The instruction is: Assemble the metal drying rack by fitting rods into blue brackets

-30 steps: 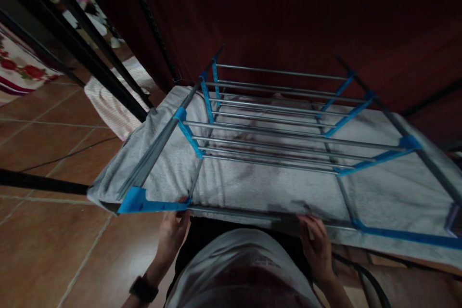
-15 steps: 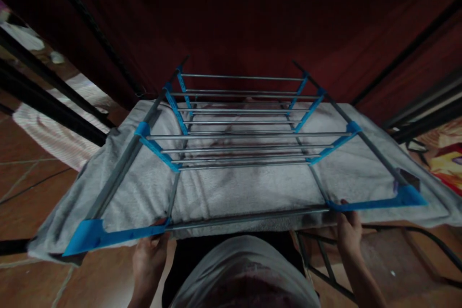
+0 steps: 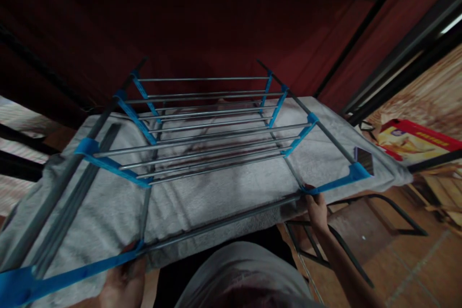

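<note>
both hands, left hand (image 3: 124, 281) and right hand (image 3: 316, 207), grip the grey-and-blue drying rack (image 3: 202, 149) over a grey towel (image 3: 224, 192).

The red and yellow box (image 3: 415, 142) at the right edge carries printed yellow lettering along its red top band, but it is too blurred to read.

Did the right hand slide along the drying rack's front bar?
Yes. The right hand slid outward along the front bar, from near the middle to the blue corner piece on the right.
</note>
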`<state>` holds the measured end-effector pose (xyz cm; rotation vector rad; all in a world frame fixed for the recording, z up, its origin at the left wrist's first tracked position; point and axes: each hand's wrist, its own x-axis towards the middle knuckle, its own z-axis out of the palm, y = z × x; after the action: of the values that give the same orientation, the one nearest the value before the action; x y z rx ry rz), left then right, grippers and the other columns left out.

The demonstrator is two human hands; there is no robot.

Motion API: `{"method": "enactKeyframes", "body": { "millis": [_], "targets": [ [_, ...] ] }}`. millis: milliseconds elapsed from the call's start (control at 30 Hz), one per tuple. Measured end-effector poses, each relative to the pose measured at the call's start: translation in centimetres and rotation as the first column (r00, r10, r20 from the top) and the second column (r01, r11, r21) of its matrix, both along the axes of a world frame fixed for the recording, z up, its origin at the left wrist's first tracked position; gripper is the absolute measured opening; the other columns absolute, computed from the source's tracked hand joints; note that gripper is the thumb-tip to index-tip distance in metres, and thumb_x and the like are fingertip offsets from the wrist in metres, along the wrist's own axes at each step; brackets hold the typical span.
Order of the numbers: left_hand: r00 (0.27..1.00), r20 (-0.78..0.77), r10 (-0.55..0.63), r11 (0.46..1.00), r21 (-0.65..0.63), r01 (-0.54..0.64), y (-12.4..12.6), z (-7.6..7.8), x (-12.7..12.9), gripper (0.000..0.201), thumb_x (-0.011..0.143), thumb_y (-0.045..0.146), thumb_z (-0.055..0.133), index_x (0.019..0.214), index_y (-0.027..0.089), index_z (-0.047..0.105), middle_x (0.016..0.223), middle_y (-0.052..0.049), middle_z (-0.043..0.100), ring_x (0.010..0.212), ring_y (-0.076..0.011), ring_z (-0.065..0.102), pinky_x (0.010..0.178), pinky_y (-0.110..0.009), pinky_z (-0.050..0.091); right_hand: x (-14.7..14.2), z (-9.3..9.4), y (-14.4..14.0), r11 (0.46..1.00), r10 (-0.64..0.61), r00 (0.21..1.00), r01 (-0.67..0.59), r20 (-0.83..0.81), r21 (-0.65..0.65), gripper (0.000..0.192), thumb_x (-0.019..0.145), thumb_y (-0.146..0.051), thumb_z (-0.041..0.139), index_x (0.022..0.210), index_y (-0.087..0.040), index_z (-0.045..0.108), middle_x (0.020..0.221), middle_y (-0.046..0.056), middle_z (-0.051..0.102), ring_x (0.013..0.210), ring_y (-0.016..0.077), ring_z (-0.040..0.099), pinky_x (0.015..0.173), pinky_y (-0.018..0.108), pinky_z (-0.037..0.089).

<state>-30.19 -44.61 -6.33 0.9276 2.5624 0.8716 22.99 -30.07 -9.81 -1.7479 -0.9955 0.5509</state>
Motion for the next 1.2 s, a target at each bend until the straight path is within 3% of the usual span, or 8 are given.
{"method": "enactKeyframes", "body": {
  "millis": [133, 267, 533, 700, 833, 1000, 1100, 1200],
  "targets": [
    [0.998, 0.003, 0.063, 0.993, -0.099, -0.062, 0.3, 0.4, 0.0, 0.06, 0.082, 0.061, 0.055, 0.128, 0.024, 0.066, 0.101, -0.011, 0.076, 0.093, -0.0354, 0.071, 0.085, -0.053, 0.056, -0.6, 0.4, 0.1, 0.999, -0.034, 0.999, 0.034, 0.016, -0.021, 0.053, 0.074, -0.044, 0.055, 0.118, -0.017, 0.067, 0.114, 0.012, 0.069, 0.109, 0.0288, 0.059, 0.102, 0.046, 0.041],
    [0.994, -0.11, 0.021, 0.998, -0.054, -0.027, 0.3, 0.0, -0.5, 0.049, 0.083, 0.06, 0.056, 0.114, 0.026, 0.072, 0.084, -0.01, 0.076, 0.074, -0.0323, 0.07, 0.068, -0.047, 0.056, -1.1, 0.6, 0.1, 0.997, -0.068, 0.998, 0.069, 0.017, -0.036, 0.052, 0.073, -0.046, 0.056, 0.116, -0.017, 0.067, 0.111, 0.011, 0.069, 0.107, 0.0287, 0.058, 0.101, 0.044, 0.041],
    [0.981, -0.191, -0.023, 0.998, 0.051, 0.033, 0.1, -0.1, 0.1, 0.042, 0.087, 0.054, 0.052, 0.107, 0.024, 0.073, 0.081, -0.01, 0.076, 0.069, -0.0289, 0.07, 0.057, -0.037, 0.051, -0.9, 0.0, 0.2, 0.995, -0.089, 0.996, 0.089, 0.01, -0.036, 0.047, 0.072, -0.046, 0.06, 0.11, -0.019, 0.066, 0.105, 0.006, 0.069, 0.105, 0.0271, 0.06, 0.098, 0.041, 0.044],
    [0.995, -0.099, -0.005, 0.999, 0.031, 0.008, 0.0, -0.3, 0.4, 0.048, 0.089, 0.055, 0.05, 0.113, 0.02, 0.072, 0.093, -0.013, 0.077, 0.086, -0.0312, 0.073, 0.068, -0.038, 0.055, -0.9, 0.0, 0.1, 0.997, -0.078, 0.997, 0.077, -0.026, -0.016, 0.044, 0.07, -0.046, 0.064, 0.105, -0.019, 0.066, 0.1, 0.005, 0.067, 0.102, 0.0265, 0.06, 0.098, 0.042, 0.045],
    [0.998, 0.062, -0.03, 0.99, 0.136, 0.021, -0.4, -1.0, 0.1, 0.053, 0.086, 0.056, 0.053, 0.119, 0.017, 0.068, 0.113, -0.015, 0.075, 0.108, -0.0317, 0.07, 0.09, -0.043, 0.056, -1.5, 0.7, 0.1, 0.998, -0.052, 0.993, 0.055, -0.106, 0.035, 0.046, 0.068, -0.046, 0.067, 0.103, -0.017, 0.066, 0.099, 0.005, 0.066, 0.097, 0.0252, 0.06, 0.1, 0.045, 0.044],
    [0.953, 0.22, -0.208, 0.959, 0.237, 0.155, -1.6, -1.4, -2.1, 0.05, 0.073, 0.046, 0.06, 0.114, 0.017, 0.069, 0.127, -0.015, 0.07, 0.118, -0.0308, 0.066, 0.102, -0.043, 0.053, -2.1, 1.8, 0.0, 0.997, -0.048, 0.99, 0.054, -0.133, 0.048, 0.043, 0.065, -0.047, 0.071, 0.096, -0.017, 0.069, 0.09, 0.004, 0.065, 0.09, 0.0261, 0.061, 0.092, 0.046, 0.048],
    [0.955, 0.168, -0.243, 0.956, 0.207, 0.206, -2.2, -0.7, -3.8, 0.046, 0.073, 0.041, 0.055, 0.111, 0.019, 0.07, 0.127, -0.012, 0.07, 0.119, -0.0296, 0.065, 0.104, -0.043, 0.051, -2.0, 2.0, -0.1, 0.999, -0.036, 0.993, 0.04, -0.113, 0.037, 0.042, 0.065, -0.048, 0.072, 0.094, -0.018, 0.068, 0.087, 0.004, 0.065, 0.09, 0.0279, 0.063, 0.089, 0.047, 0.05],
    [0.991, -0.041, -0.129, 0.981, 0.142, 0.134, -2.0, 0.3, -5.9, 0.048, 0.08, 0.041, 0.048, 0.116, 0.015, 0.067, 0.127, -0.016, 0.068, 0.122, -0.0323, 0.062, 0.109, -0.048, 0.046, -1.7, 1.9, -0.2, 0.999, -0.023, 0.996, 0.025, -0.089, 0.02, 0.042, 0.065, -0.049, 0.072, 0.094, -0.02, 0.066, 0.089, 0.004, 0.065, 0.091, 0.0294, 0.063, 0.087, 0.048, 0.051]
  ]
}}
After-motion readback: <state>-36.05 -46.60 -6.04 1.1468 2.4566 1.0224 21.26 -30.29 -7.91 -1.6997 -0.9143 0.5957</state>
